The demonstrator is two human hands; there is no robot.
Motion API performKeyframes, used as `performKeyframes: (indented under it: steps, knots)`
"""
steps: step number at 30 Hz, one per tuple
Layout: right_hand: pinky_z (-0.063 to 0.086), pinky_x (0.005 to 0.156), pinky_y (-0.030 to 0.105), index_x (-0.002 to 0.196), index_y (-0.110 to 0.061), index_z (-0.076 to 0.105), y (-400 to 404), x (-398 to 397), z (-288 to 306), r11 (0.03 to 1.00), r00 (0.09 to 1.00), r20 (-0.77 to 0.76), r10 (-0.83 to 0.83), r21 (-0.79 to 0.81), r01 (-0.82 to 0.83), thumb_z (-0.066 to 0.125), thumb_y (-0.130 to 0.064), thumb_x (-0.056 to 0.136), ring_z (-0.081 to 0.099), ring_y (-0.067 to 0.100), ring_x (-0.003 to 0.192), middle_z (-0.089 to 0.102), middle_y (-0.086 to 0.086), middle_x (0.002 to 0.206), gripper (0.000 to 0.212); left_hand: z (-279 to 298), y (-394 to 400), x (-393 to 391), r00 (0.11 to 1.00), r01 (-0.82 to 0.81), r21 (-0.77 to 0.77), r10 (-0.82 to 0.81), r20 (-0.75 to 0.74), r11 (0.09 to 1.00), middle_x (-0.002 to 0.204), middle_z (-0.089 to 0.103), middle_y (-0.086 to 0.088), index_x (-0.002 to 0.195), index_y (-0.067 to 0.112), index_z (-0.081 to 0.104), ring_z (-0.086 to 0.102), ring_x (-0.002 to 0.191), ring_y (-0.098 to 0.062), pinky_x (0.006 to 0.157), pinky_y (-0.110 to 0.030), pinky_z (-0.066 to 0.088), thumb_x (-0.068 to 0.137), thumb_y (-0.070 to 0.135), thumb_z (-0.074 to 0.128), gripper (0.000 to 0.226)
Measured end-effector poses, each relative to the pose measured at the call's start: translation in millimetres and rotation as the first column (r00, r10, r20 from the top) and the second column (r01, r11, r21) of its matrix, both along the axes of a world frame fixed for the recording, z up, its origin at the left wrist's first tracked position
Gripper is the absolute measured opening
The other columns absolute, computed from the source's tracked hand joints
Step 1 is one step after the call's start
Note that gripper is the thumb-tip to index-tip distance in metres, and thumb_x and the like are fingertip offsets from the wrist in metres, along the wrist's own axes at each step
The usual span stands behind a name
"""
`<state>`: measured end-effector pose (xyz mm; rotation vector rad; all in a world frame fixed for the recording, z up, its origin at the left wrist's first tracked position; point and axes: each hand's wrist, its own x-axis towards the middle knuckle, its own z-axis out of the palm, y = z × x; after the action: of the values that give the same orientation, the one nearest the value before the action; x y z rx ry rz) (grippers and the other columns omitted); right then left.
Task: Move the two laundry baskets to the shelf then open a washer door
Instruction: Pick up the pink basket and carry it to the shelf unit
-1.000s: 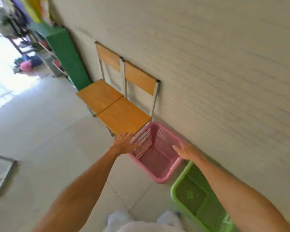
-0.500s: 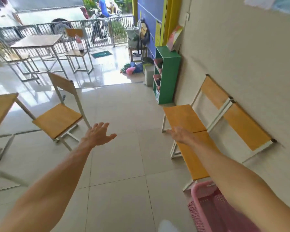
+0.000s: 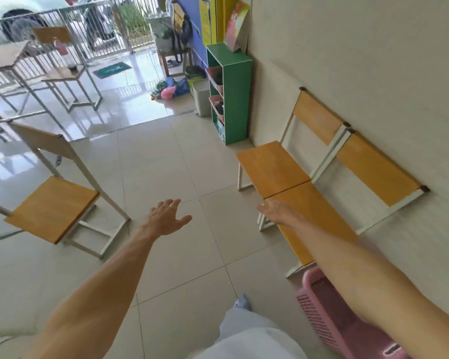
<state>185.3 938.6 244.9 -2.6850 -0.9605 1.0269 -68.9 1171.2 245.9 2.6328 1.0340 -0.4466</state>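
While reaching forward, both empty: left hand (image 3: 166, 218) spread wide, right hand (image 3: 278, 212) flat over two wooden wall-side chairs (image 3: 290, 182). Pink perforated plastic laundry basket (image 3: 329, 322) under right forearm; green shelf unit (image 3: 235, 92) far ahead. Poster writing unreadable.

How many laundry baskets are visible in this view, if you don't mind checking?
1: the pink basket on the floor at lower right, beside the wall chairs, partly behind the right arm. Another may lie outside the view.

two wooden chairs (image 3: 296, 182) side by side against the wall (image 3: 373, 60), another chair (image 3: 55, 203) well across from them
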Motion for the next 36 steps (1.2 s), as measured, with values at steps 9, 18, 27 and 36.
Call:
performKeyframes:
  steps: [9, 18, 27, 36]
  knots:
    - [0.027, 0.121, 0.05, 0.159, -0.011, 0.022, -92.0, 51.3, -29.5, 0.939, 0.938, -0.052, -0.342, -0.04, 0.341, 0.029, -0.061, 0.102, 0.028, 0.033, 0.151, 0.026, 0.015, 0.164, 0.076, -18.6, -24.5, 161.1, 0.921, 0.381, -0.033, -0.382, -0.072, 0.924, 0.162, 0.031, -0.007, 0.157, 0.019, 0.025, 0.032, 0.147, -0.029, 0.117, -0.049, 0.031, 0.092, 0.068, 0.046, 0.084]
    - [0.04, 0.111, 0.051, 0.142, -0.007, 0.047, -236.3, 44.0, -49.7, 0.694, 0.692, -0.061, -0.72, -0.061, 0.717, 0.035, -0.057, 0.103, 0.048, 0.033, 0.137, 0.047, 0.015, 0.15, 0.065, -44.2, -145.8, 301.8, 0.65, 0.736, -0.167, -0.754, -0.092, 0.656, 0.161, 0.032, -0.008, 0.156, 0.019, 0.026, 0.032, 0.147, -0.029, 0.116, -0.049, 0.031, 0.093, 0.063, 0.051, 0.081]
    - [0.034, 0.119, 0.045, 0.157, -0.003, 0.024, -338.4, 48.7, -91.9, 0.345, 0.337, -0.08, -0.938, -0.122, 0.931, 0.039, -0.047, 0.105, 0.037, 0.032, 0.147, 0.031, 0.018, 0.161, 0.07, -96.4, -280.5, 416.1, 0.437, 0.832, -0.335, -0.894, -0.098, 0.443, 0.161, 0.03, -0.014, 0.159, 0.015, 0.02, 0.03, 0.148, -0.032, 0.117, -0.048, 0.032, 0.095, 0.049, 0.057, 0.081]
    - [0.054, 0.096, 0.043, 0.151, 0.001, 0.032, -423.2, 76.4, -202.6, 0.042, 0.028, -0.116, -0.993, -0.125, 0.991, 0.053, -0.038, 0.102, 0.065, 0.034, 0.114, 0.06, 0.021, 0.132, 0.066, -224.1, -354.2, 466.4, 0.409, 0.774, -0.438, -0.89, -0.202, 0.456, 0.16, 0.032, -0.016, 0.158, 0.016, 0.02, 0.038, 0.143, -0.037, 0.112, -0.052, 0.041, 0.097, 0.041, 0.058, 0.076]
